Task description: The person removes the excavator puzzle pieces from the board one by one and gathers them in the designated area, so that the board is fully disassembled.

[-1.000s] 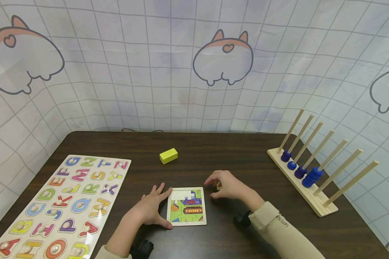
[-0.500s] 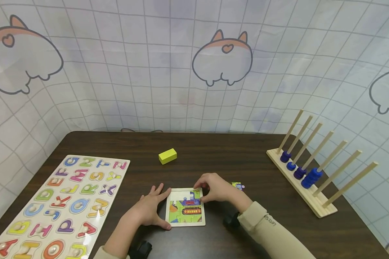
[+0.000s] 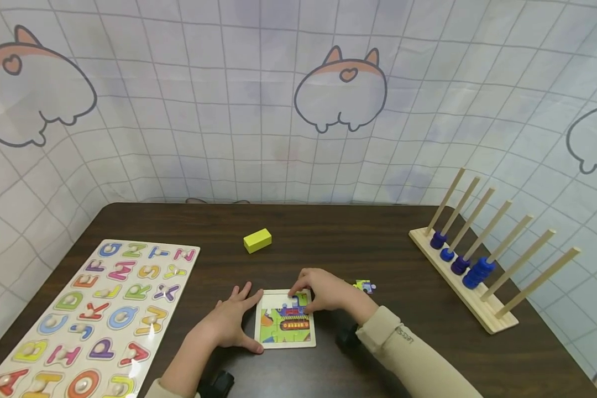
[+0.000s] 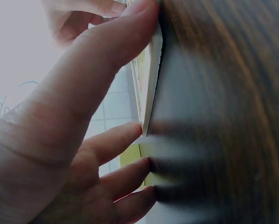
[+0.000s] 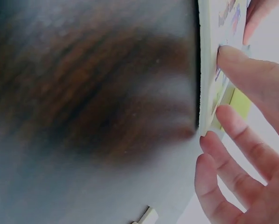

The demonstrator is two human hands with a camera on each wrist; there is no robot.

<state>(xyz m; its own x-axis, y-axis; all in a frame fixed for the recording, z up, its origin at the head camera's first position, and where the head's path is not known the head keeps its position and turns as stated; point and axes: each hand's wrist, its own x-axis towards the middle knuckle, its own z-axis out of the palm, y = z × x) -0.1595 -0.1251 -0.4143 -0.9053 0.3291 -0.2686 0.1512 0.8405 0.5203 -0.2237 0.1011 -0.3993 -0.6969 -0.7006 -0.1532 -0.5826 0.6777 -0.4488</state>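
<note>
A small square jigsaw puzzle lies on the table in the head view, with a tracked-vehicle picture and a bare white area at its upper left. My left hand is spread along its left edge, with straight thumb and index finger touching the corners; the left wrist view shows the thumb at the board's rim. My right hand reaches over the upper right corner. Its bent index finger and thumb are at the corner piece; I cannot tell whether they pinch it. A loose puzzle piece lies behind this hand.
A yellow block sits beyond the puzzle. To the left lies a wooden alphabet board with knobbed letters. A wooden peg stand with blue beads is at the right. A patterned cloth hangs behind the dark table.
My right hand has moved left from the table beside the puzzle onto its upper right corner, then slightly further left. The loose piece has come into view. My left hand stays at the left edge.
</note>
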